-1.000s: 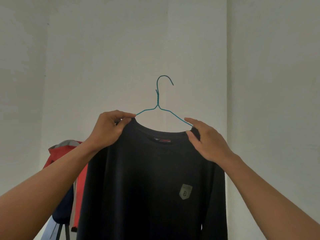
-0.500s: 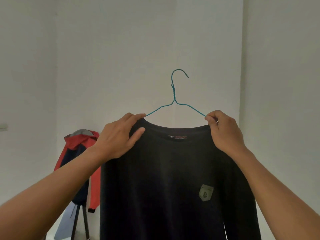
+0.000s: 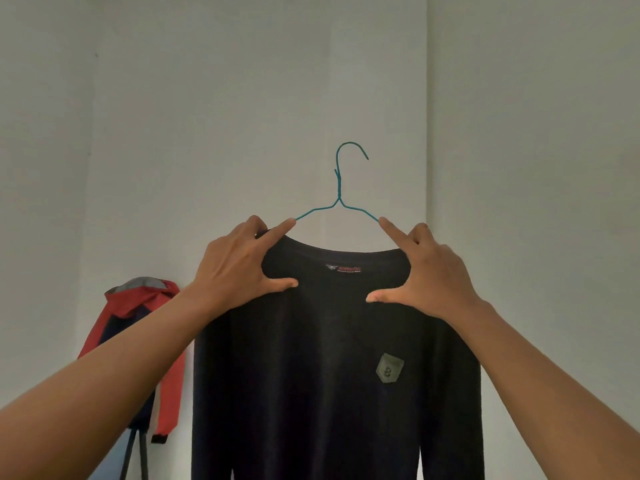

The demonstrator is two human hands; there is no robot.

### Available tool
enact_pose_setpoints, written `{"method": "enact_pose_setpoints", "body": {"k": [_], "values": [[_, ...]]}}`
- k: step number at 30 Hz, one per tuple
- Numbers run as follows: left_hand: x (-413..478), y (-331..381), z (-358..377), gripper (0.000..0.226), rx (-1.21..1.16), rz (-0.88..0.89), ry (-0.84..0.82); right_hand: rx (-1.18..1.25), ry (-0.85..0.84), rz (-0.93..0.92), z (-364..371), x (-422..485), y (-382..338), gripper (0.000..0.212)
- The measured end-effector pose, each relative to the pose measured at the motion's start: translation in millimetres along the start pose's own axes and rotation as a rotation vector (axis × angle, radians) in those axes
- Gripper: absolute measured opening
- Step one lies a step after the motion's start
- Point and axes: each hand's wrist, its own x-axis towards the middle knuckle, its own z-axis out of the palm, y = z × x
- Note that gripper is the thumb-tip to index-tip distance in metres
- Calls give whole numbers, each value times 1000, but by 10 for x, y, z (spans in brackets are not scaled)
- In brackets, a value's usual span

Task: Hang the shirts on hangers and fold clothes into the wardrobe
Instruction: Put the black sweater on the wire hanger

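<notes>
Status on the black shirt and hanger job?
Done: the teal wire hanger sits in the neck of the black long-sleeved shirt. In hand: left hand and right hand grip its shoulders, holding it up. Left: the hook hangs on nothing; no wardrobe in view.

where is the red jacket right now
In the head view, the red jacket hangs at lower left by the wall, just left of the dark shirt.

Dark shirt on teal hanger
</notes>
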Motion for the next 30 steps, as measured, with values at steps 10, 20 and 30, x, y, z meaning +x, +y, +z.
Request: {"method": "enact_pose_setpoints", "body": {"k": [10,20,30], "values": [[-666,306,-1377,100,-168,-24,71,-135,60,55,-1699,-969,-898,113],[-647,1119,-2459,100,-285,55,132,-338,111,138,-3151,-1703,-842,113],[-291,3268,-3163,101,-426,287,23,-462,130,472,-4320,-3185,284,110]]}}
